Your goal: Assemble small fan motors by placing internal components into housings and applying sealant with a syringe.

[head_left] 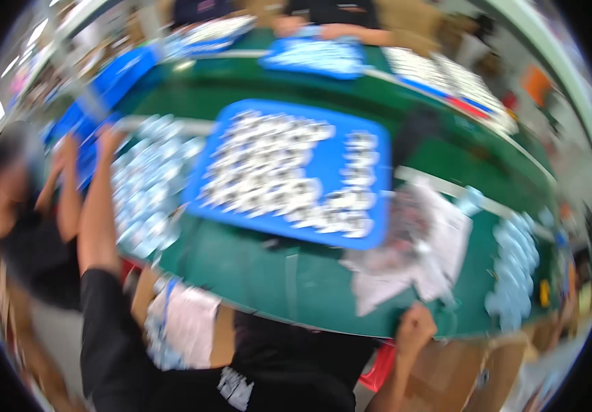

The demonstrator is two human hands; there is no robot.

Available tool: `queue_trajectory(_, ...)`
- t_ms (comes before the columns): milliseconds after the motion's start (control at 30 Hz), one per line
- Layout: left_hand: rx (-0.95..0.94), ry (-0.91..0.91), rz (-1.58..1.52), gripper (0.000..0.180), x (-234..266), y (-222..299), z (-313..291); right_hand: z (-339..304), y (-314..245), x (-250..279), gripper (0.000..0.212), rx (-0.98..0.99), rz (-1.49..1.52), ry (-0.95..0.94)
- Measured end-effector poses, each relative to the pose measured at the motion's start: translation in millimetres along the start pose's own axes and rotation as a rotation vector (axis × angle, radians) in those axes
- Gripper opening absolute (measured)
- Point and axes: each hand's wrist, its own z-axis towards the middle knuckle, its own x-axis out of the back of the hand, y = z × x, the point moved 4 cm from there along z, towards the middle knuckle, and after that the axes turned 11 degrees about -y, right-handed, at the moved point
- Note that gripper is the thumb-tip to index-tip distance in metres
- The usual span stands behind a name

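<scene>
A green table (pixel 262 275) takes most of the middle of the frame, and its edges look bent. In the centre of it lies a large blue tray (pixel 327 161), filled with rows of small white parts (pixel 248 161); a bare patch of its bottom shows in the upper right part. At the left of the frame is a co-worker (pixel 38 247) in black clothes, with forearms raised. Between the co-worker and the large tray, a wide pile of pale blue packets (pixel 148 185) lies on the table. Right of centre there are white sheets (pixel 452 237), and over them a clear bag (pixel 406 226) with reddish-brown contents. A second blue tray (pixel 87 154) is at the upper left, beside the raised hands. Near the right edge of the table is a narrower pale blue pile (pixel 514 271).

The person's two hands are well apart. The left hand (pixel 108 139) is at the upper left, just beside the second blue tray; because of blur, I cannot tell if it grips this tray. The right hand (pixel 416 325) is at the lower right, near the white sheets, with fingers curled like a fist; I cannot tell whether something small is inside
</scene>
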Motion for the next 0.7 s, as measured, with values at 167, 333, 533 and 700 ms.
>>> queue_trajectory(167,-0.167,-0.127,-0.325,0.052,-98.3,147.0,15.4,3.4,-19.7,7.6,0.032,-0.045,-0.049,0.092)
queue_trajectory(333,-0.216,-0.201,-0.210,0.055,-57.3,2.3,67.1,28.0,-11.9,51.7,0.031,-0.172,0.180,0.095)
queue_trajectory(533,-0.305,-0.210,-0.523,0.040,-66.8,61.1,-22.7,79.7,40.5,150.6,0.027,-0.722,-0.498,0.295)
queue_trajectory(700,-0.543,-0.179,-0.816,0.027,182.5,336.2,-224.7,43.1,122.6,154.1,0.034,-0.921,-0.339,0.368)
